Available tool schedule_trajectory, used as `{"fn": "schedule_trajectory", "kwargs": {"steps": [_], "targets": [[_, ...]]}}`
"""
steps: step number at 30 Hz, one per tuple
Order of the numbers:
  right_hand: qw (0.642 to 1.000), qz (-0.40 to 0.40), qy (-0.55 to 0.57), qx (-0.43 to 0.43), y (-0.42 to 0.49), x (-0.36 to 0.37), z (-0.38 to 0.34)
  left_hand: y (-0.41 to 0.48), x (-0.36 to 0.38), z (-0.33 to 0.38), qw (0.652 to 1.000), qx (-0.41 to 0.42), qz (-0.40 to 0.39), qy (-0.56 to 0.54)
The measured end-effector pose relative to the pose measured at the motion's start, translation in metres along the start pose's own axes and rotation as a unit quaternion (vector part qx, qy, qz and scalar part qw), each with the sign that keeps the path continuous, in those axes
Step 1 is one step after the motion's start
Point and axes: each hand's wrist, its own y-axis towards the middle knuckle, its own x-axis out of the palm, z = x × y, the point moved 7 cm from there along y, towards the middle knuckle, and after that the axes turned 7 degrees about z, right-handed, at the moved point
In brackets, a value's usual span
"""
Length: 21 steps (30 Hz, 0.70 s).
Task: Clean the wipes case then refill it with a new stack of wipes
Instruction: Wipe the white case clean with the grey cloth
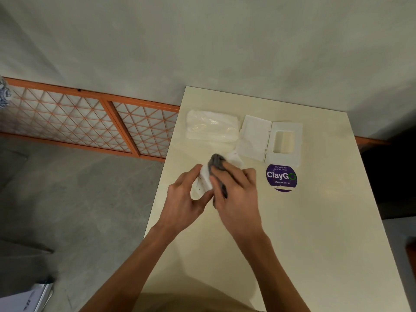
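Left hand (pixel 184 199): gripping the case tray (pixel 203 180).
Right hand (pixel 236 194): clutching the grey cloth (pixel 217 163) against it.
Wipes stack (pixel 211 128): lying beyond, nearer the left hand.

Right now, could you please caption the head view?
Left hand holds white case part while right hand wipes it with grey cloth.

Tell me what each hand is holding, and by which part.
The left hand grips the white case tray by its left side. The right hand holds a grey cloth, bunched under its fingers, against the tray.
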Motion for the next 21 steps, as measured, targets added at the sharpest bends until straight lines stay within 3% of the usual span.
{"fn": "schedule_trajectory", "kwargs": {"steps": [3, 8, 14, 19, 21], "targets": [[0.999, -0.024, 0.021, -0.031, -0.006, 0.000, 0.000, -0.001, 0.000, 0.000, 1.000, 0.011, 0.001, 0.008], [0.996, 0.033, -0.036, 0.072, 0.013, -0.011, 0.034, -0.001, 0.002, 0.001, 1.000, 0.001, 0.004, 0.030], [1.000, -0.015, 0.011, -0.014, -0.006, 0.007, -0.011, 0.002, 0.000, -0.001, 1.000, 0.003, -0.018, -0.006], [0.995, 0.026, -0.031, 0.088, 0.018, -0.010, 0.036, 0.000, 0.000, 0.002, 1.000, 0.007, 0.003, 0.030], [0.994, 0.045, -0.057, 0.086, 0.019, -0.010, 0.029, 0.002, -0.001, 0.001, 1.000, 0.001, 0.002, 0.030]]}}
